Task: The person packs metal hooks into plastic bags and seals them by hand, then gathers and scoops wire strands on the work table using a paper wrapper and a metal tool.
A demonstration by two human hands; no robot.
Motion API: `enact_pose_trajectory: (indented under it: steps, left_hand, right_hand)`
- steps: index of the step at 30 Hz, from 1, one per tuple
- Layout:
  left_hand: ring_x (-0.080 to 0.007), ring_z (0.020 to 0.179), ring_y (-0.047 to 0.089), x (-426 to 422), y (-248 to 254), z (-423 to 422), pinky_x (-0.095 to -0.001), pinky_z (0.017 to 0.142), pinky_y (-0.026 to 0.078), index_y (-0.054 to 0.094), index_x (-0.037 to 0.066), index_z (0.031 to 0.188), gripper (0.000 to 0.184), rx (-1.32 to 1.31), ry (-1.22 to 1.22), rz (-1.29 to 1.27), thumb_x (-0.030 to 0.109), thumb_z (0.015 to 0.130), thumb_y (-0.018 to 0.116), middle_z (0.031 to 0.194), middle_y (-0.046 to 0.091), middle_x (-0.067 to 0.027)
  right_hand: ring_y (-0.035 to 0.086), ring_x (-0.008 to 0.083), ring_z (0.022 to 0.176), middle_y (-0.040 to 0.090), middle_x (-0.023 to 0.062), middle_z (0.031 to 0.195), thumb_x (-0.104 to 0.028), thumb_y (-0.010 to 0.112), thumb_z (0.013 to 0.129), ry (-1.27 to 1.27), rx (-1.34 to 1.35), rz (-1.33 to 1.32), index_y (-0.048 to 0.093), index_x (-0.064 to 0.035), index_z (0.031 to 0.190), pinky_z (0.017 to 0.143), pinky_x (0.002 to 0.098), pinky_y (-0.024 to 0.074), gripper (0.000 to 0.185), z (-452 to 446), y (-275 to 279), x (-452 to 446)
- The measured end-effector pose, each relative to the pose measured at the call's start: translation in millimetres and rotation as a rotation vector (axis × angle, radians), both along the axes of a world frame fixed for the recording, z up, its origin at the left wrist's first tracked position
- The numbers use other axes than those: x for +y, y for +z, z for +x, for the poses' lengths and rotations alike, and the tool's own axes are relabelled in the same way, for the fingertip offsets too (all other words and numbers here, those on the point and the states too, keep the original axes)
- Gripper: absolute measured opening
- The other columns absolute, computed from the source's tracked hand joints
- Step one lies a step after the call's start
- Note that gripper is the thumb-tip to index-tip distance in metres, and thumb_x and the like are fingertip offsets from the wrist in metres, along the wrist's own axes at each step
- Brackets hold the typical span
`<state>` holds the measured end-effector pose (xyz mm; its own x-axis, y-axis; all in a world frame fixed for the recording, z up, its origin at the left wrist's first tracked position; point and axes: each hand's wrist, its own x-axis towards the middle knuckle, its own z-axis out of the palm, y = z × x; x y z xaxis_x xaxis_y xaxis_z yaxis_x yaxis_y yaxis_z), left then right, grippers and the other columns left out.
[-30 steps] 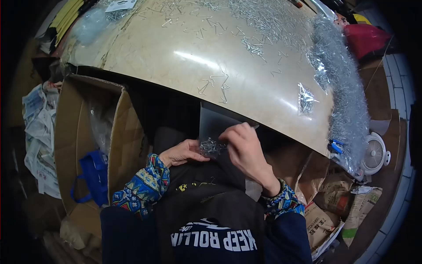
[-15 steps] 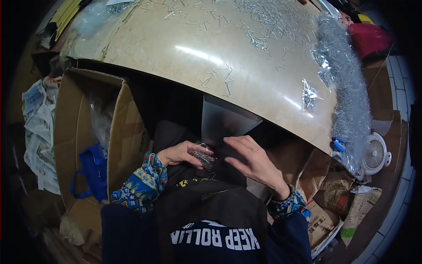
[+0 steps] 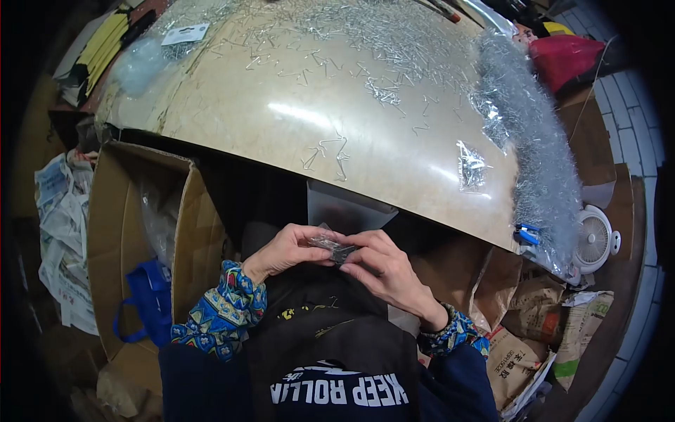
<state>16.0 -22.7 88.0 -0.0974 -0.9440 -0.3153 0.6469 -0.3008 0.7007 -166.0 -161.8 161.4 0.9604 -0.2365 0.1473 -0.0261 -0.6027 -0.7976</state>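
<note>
Above my lap, a small clear plastic bag [image 3: 325,243] with thin metal pieces in it is pinched between both hands. My left hand [image 3: 292,250] grips its left side, thumb below and fingers above. At the bag's right edge, my right hand [image 3: 380,264] closes thumb and fingertips on the plastic. What exactly lies inside is too small to make out. Beyond my hands, a few bent metal wire hooks [image 3: 327,156] lie near the table's front edge. A similar filled clear bag [image 3: 472,169] rests farther right on the table.
The table [image 3: 232,105] carries a wide scatter of wire hooks [image 3: 394,42] at the back and a heap of clear bags [image 3: 534,133] along its right side. An open cardboard box [image 3: 184,232] stands left, a white fan [image 3: 594,239] right. A grey bin [image 3: 344,209] sits under the edge.
My right hand has come in from the right and closed on the bag, which only my left hand held before. The view has shifted slightly.
</note>
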Motion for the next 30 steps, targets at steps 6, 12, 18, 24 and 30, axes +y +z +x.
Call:
enact_pose_trajectory:
  steps: [6,12,18,24,30]
  left_hand:
    - [-0.0190,0.106,0.064,-3,10,0,-0.0317,0.093,0.055,0.054,-0.005,0.129,0.040,0.043,0.111,-0.014,0.005,0.091,0.063,0.117,0.064,-0.0140]
    - [-0.0244,0.109,0.063,-5,18,-2,-0.0350,0.092,0.056,0.052,-0.007,0.129,0.042,0.078,0.152,0.007,0.007,0.091,0.064,0.121,0.062,-0.0191]
    - [-0.0245,0.112,0.063,-9,23,-4,-0.0358,0.094,0.055,0.053,-0.005,0.129,0.044,0.101,0.174,0.028,0.005,0.088,0.066,0.123,0.061,-0.0189]
    - [-0.0216,0.108,0.063,-8,29,0,-0.0341,0.094,0.054,0.054,-0.007,0.127,0.042,0.022,0.208,-0.041,0.002,0.087,0.066,0.119,0.063,-0.0164]
    - [-0.0189,0.100,0.065,-24,45,4,-0.0345,0.091,0.055,0.057,-0.009,0.122,0.034,-0.121,0.069,-0.018,-0.002,0.089,0.063,0.110,0.066,-0.0152]
  right_hand:
    - [0.058,0.0304,0.100,0.062,0.0111,0.109,-0.009,0.076,0.076,-0.152,-0.052,-0.227,0.066,-0.0035,0.090,0.082,0.0390,0.0483,0.018,8,9,-9]
    - [0.056,0.0297,0.103,0.061,0.0102,0.111,-0.012,0.076,0.074,-0.047,-0.045,-0.421,0.067,-0.0057,0.090,0.083,0.0386,0.0466,0.019,10,18,-19]
    - [0.053,0.0321,0.106,0.057,0.0121,0.120,-0.017,0.076,0.075,-0.041,-0.031,-0.376,0.067,-0.0074,0.099,0.087,0.0403,0.0468,0.027,16,30,-17]
    - [0.054,0.0334,0.107,0.055,0.0148,0.123,-0.020,0.076,0.077,-0.069,-0.074,-0.470,0.059,-0.0056,0.119,0.088,0.0420,0.0475,0.049,14,22,-23]
    - [0.061,0.0288,0.057,0.058,0.0098,0.064,-0.013,0.069,0.086,-0.152,-0.093,-0.428,0.060,-0.0055,0.089,0.054,0.0383,0.0468,0.013,37,13,-24]
